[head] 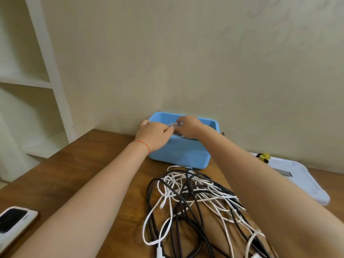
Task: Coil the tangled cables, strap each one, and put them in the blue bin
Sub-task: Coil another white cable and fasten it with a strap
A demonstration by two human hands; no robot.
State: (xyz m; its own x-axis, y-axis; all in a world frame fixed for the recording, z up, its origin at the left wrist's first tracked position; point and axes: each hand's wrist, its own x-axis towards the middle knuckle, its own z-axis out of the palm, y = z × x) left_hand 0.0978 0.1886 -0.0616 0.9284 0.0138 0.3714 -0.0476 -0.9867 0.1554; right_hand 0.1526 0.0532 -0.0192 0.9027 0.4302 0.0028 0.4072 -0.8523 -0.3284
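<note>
One blue rectangular plastic bin point(178, 155) stands far on the one brown wooden table point(78, 170), one pale blue plastic lid point(305, 183) lies right, one white phone point(13, 222) near left, and two bare hands reach in; the tangled black and white cables point(193, 205) cannot be counted.

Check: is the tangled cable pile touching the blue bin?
Cannot tell. In the head view the nearest white loop of the cable pile ends right at the blue bin's front base; neither gap nor contact shows plainly.
</note>
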